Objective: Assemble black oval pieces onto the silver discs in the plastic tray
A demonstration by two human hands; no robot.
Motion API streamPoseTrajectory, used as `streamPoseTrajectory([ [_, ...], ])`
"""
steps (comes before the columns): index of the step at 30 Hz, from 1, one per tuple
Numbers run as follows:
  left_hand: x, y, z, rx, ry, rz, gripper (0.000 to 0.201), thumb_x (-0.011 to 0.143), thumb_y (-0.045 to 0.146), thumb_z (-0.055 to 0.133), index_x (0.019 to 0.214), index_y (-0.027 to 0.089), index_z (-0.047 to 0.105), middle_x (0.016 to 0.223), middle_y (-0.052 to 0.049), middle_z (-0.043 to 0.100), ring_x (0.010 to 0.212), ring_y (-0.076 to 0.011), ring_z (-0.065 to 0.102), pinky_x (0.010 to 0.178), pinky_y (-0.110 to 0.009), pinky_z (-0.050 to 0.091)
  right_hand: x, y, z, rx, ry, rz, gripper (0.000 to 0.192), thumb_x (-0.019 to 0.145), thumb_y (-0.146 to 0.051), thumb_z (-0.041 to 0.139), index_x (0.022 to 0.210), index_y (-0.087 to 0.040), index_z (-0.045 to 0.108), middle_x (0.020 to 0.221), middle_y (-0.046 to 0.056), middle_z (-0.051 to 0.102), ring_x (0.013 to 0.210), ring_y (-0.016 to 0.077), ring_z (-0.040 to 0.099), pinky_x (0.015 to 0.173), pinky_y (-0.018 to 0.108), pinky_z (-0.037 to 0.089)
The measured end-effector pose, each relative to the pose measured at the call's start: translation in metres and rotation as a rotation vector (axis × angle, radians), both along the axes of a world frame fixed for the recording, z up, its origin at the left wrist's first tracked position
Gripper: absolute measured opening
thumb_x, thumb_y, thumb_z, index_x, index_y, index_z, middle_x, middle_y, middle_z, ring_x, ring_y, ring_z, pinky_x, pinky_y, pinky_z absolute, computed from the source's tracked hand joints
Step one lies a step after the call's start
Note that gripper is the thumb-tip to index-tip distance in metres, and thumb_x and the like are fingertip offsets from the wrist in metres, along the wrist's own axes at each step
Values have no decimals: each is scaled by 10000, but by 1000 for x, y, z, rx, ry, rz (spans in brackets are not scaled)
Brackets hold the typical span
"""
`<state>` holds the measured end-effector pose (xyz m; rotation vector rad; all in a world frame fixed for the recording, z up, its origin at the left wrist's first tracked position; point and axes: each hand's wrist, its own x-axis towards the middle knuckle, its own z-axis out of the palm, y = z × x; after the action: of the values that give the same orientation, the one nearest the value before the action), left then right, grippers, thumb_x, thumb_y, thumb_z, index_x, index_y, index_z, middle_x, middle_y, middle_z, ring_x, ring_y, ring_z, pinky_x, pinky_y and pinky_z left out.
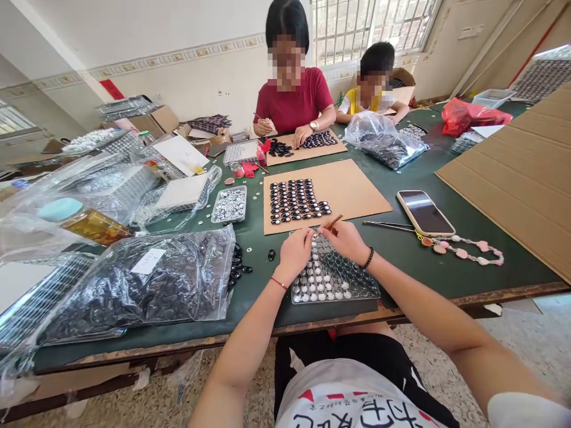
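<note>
Over the clear tray (379, 292) at the table's near edge, my two hands meet with fingertips almost together. My left hand (295, 252) is closed in a pinch; what lies between its fingertips is too small to make out. A thin brown stick (333, 221) is gripped in my right hand (347, 241), its lower end hidden by the fingers. Small white round pieces (319, 276) fill the tray's left part, while its right part shows bare round pockets. Just beyond, rows of black pieces with white tops (294, 201) lie on a cardboard sheet (352, 190).
Left of my hands are a plastic bag of black pieces (151, 273), a small box of white pieces (229, 204) and a lidded jar (84, 220). To the right lie tweezers (388, 225), a phone (426, 213) and large cardboard (517, 172). Two people sit opposite.
</note>
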<state>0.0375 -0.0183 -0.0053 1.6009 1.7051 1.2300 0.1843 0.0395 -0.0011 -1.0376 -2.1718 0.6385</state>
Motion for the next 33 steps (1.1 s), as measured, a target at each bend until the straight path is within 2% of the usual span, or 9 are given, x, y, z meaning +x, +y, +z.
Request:
streamPoseTrajectory([
  [3, 4, 0, -3, -10, -44, -6, 120, 742, 320, 563, 691, 218, 598, 703, -31, 571, 681, -168, 487, 597, -221, 306, 2, -2, -9, 12, -3, -18, 258, 836, -359, 446, 811, -153, 598, 613, 30, 585, 558, 137, 504, 544, 226, 339],
  [7, 4, 3, -4, -68, 159, -60, 199, 794, 342, 470, 685, 202, 561, 603, 1, 529, 569, -143, 436, 544, -232, 277, 5, -3, -11, 36, 12, -21, 239, 837, -353, 450, 812, -164, 595, 605, 20, 579, 557, 133, 507, 548, 222, 335],
  [9, 3, 5, -4, -111, 189, -70, 231, 809, 351, 430, 692, 192, 550, 577, 19, 508, 530, -124, 413, 521, -230, 268, 4, -3, -10, 48, 20, -31, 263, 845, -367, 437, 795, -164, 596, 589, 16, 564, 535, 125, 491, 526, 218, 321],
  [14, -2, 11, -6, -163, 80, -11, 242, 781, 351, 448, 668, 167, 557, 567, 28, 489, 530, -105, 399, 518, -222, 270, 4, -4, -8, 68, 34, -126, 340, 855, -414, 400, 710, -150, 556, 560, 23, 541, 521, 127, 481, 521, 223, 310],
  [19, -8, 14, -9, -178, 29, 82, 228, 755, 347, 478, 659, 161, 570, 565, 23, 495, 531, -106, 399, 528, -224, 279, 9, -1, -8, 23, 105, -151, 355, 873, -420, 352, 704, -155, 516, 593, 33, 566, 531, 128, 498, 526, 217, 329],
  [24, -6, 12, -5, -144, 47, 45, 292, 780, 422, 451, 790, 169, 596, 708, -13, 588, 649, -138, 494, 592, -234, 326, 7, -2, -9, 74, 81, -111, 352, 876, -417, 346, 739, -155, 537, 604, 33, 565, 554, 136, 501, 545, 224, 332],
  [26, -4, 10, -4, -132, 65, 24, 323, 798, 451, 417, 832, 175, 580, 701, -12, 588, 657, -141, 506, 596, -233, 331, 6, -4, -10, 97, 52, -97, 346, 875, -412, 354, 747, -152, 543, 585, 28, 554, 548, 137, 495, 541, 228, 323],
  [30, 2, 6, -5, -108, 166, -70, 307, 816, 431, 398, 753, 179, 562, 629, 8, 554, 591, -123, 476, 572, -226, 317, 6, -8, -10, 118, 19, -49, 304, 874, -378, 366, 788, -155, 553, 611, 25, 567, 550, 131, 503, 543, 226, 319],
  [33, 3, 5, -5, -72, 218, -61, 271, 816, 392, 413, 722, 180, 553, 651, 8, 558, 601, -117, 470, 584, -225, 318, 7, -9, -11, 124, 10, -50, 300, 870, -379, 374, 788, -156, 557, 645, 36, 592, 587, 140, 535, 567, 228, 334],
])
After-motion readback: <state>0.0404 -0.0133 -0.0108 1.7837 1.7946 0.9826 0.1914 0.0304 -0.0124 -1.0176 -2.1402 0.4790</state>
